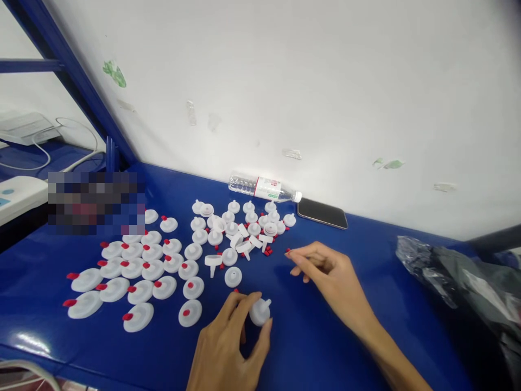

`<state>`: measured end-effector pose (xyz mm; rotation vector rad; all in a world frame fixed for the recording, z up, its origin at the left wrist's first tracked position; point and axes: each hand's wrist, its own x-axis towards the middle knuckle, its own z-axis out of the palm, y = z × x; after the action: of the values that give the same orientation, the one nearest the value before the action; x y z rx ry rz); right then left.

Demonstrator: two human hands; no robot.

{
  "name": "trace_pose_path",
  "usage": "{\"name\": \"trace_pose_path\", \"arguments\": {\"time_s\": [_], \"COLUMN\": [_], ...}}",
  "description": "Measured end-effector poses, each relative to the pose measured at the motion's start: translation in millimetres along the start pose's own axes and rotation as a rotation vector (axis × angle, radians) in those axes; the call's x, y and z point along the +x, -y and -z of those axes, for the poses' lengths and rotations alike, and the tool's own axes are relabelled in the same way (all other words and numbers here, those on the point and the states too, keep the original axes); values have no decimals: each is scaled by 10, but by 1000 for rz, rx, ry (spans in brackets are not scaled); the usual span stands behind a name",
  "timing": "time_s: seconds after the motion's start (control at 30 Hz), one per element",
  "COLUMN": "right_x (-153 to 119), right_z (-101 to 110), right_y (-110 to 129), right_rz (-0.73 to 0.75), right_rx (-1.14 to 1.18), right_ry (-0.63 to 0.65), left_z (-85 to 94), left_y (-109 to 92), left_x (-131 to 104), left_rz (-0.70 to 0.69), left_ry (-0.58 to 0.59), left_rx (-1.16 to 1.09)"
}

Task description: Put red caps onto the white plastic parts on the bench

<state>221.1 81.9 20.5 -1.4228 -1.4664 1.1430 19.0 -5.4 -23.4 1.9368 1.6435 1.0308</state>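
My left hand (pixel 230 339), low in the middle of the view, grips a white round cap with a nozzle (pixel 259 311) between thumb and fingers. To its right, my right hand (pixel 325 271) pinches a small red piece (pixel 288 253) at its fingertips. On the left of the blue table lie rows of white discs with red tips (pixel 138 316). Between them and my right hand is a loose cluster of white discs without red tips (pixel 233 277), some on their sides, with small red pieces (pixel 267 251) scattered among them.
A clear bottle (pixel 266 188) lies against the white wall, beside a dark phone (pixel 322 212). Dark and clear plastic bags (pixel 456 271) lie at the right. A white device (pixel 20 196) and blue frame (pixel 81 81) stand left; a blurred patch covers part there.
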Motion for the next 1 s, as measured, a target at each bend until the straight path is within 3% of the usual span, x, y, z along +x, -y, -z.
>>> {"name": "trace_pose_path", "arguments": {"time_s": [0.1, 0.23, 0.63, 0.9, 1.0], "right_x": [-83, -161, -262, -211, -178], "right_z": [-120, -230, -317, -272, -242], "right_y": [59, 69, 39, -8, -28], "right_rz": [-65, -43, 38, 109, 170], "right_rx": [169, 163, 148, -38, -97], "right_ry": [121, 246, 316, 351, 259], "left_z": [40, 77, 77, -4, 45], "left_y": [-16, -38, -70, 56, 16], "left_x": [29, 68, 77, 21, -15], "left_rz": [6, 63, 103, 4, -29], "left_ry": [37, 103, 102, 62, -29], "left_rx": [-7, -52, -136, 44, -18]}}
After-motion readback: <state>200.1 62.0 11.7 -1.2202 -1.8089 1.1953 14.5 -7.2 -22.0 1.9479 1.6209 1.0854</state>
